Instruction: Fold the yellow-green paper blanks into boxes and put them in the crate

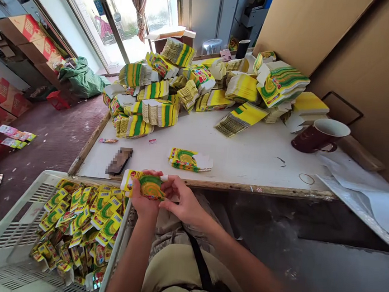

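Observation:
A small yellow and green carton (152, 187) is between my hands, just in front of the table's front edge. My left hand (144, 200) is wrapped around it from below. At its right end, the fingers of my right hand (181, 199) are bent against the carton, with thumb and fingertips around that end. On the table beyond my hands lies a short stack of flat cartons (189, 159) with white flaps to the right. To my left, a pale plastic crate (13, 209) holds many folded cartons (82, 218) of the same print.
Bundles of flat cartons (159, 113) are heaped across the back of the white table (247, 162). A blurred dark object (119, 161) lies near its left edge. At the right are a maroon mug (319, 136), a rubber band (306, 178) and a large cardboard sheet (366, 88).

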A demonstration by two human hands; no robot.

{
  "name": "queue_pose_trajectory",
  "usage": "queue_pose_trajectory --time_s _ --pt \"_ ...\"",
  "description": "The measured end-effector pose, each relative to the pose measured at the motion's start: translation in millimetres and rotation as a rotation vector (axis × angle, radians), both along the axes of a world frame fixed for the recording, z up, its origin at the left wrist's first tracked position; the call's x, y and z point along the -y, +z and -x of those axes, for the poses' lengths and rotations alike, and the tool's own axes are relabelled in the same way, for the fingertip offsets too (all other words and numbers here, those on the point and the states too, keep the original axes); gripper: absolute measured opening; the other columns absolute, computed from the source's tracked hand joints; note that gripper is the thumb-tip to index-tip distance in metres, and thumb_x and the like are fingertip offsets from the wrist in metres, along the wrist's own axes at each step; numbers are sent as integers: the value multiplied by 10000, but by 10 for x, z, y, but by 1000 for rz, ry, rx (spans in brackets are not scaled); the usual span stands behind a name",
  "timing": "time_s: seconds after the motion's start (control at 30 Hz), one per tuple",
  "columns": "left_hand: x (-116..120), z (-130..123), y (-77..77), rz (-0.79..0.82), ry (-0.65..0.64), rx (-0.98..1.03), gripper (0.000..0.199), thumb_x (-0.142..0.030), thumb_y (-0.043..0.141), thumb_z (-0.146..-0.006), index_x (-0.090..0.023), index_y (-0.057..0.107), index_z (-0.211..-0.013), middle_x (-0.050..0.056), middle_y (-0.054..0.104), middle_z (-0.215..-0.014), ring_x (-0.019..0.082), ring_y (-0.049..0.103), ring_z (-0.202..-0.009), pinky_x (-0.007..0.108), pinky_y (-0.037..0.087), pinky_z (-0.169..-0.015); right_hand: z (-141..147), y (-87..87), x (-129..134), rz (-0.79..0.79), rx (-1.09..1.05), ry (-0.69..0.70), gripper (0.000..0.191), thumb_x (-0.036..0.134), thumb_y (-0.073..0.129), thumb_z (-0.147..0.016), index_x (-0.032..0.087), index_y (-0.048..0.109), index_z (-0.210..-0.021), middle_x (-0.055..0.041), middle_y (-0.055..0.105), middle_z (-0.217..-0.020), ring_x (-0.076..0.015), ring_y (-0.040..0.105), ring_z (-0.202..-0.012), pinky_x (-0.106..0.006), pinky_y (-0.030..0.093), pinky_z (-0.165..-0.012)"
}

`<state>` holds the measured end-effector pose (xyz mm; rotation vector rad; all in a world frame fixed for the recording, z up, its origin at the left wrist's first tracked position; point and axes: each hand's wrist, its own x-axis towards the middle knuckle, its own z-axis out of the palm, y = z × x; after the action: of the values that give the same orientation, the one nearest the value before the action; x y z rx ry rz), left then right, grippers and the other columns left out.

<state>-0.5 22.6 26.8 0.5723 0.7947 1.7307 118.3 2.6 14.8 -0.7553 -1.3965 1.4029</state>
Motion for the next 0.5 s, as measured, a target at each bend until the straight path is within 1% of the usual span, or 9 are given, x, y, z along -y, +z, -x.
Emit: queue_pose_trajectory --time_s 0.07,0.1,0.17,0.2,0.27,0.33,0.4,0.47,0.5 --pt "-1 16 81 -28 42 24 434 -604 738 -709 -189 623 -756 -9 573 -676 150 607 -667 288 539 -692 47 24 53 13 -72 78 491 254 783 -752 243 528 -1171 -16 620 -1015 -177 600 -931 -338 494 -866" --pt "3 21 91 -39 54 13 451 -619 733 -709 -189 601 -735 -21 538 -647 131 567 -617 266 520 -649 70 19 63 7 -75 92 512 261 802 -733 243 540 -1173 -15 619 -1020 -181 594 -948 -341 485 -881" --pt "25 16 50 -25 71 -29 497 -668 722 -710 -191 588 -739 -31 511 -637 113 522 -584 235 488 -601 113 -24 57 11 -41 68 582 274 847 -677 244 556 -1179 -4 617 -998 -179 574 -924 -330 471 -855" --pt "42 6 6 3 73 -53 522 -696 724 -698 -194 599 -764 -30 524 -657 112 526 -598 228 486 -605 128 -57 42 36 -22 37 592 286 860 -656 244 566 -1168 7 613 -959 -173 562 -884 -318 464 -820" --pt "86 -19 -98 63 57 -112 594 -749 743 -636 -202 639 -844 -17 588 -743 121 574 -679 227 506 -662 127 -116 -2 123 -28 -25 527 328 867 -645 241 591 -1084 35 582 -845 -156 535 -787 -295 443 -741" --pt "126 -38 -186 71 6 -185 689 -786 749 -576 -215 675 -955 10 656 -882 150 628 -816 247 526 -760 78 -136 -49 214 -111 -58 450 379 860 -659 243 593 -995 44 567 -792 -149 531 -749 -286 439 -710" --pt "144 -46 -233 39 -73 -233 719 -782 731 -611 -227 687 -1066 45 689 -1015 183 648 -949 273 526 -839 -2 -104 -82 272 -218 -49 431 418 848 -685 251 592 -989 23 618 -855 -163 577 -822 -301 468 -772" --pt "137 -49 -249 34 -118 -234 635 -715 723 -704 -236 692 -1120 61 705 -1066 189 656 -996 284 521 -869 -75 -46 -92 303 -283 -24 442 443 832 -714 260 602 -1044 -4 664 -953 -183 610 -941 -326 483 -864" --pt "128 -52 -254 47 -115 -221 572 -666 732 -737 -241 701 -1119 58 713 -1064 182 662 -995 282 519 -876 -99 -22 -89 312 -296 -11 450 456 826 -723 262 608 -1065 -13 674 -977 -189 617 -974 -331 487 -888"
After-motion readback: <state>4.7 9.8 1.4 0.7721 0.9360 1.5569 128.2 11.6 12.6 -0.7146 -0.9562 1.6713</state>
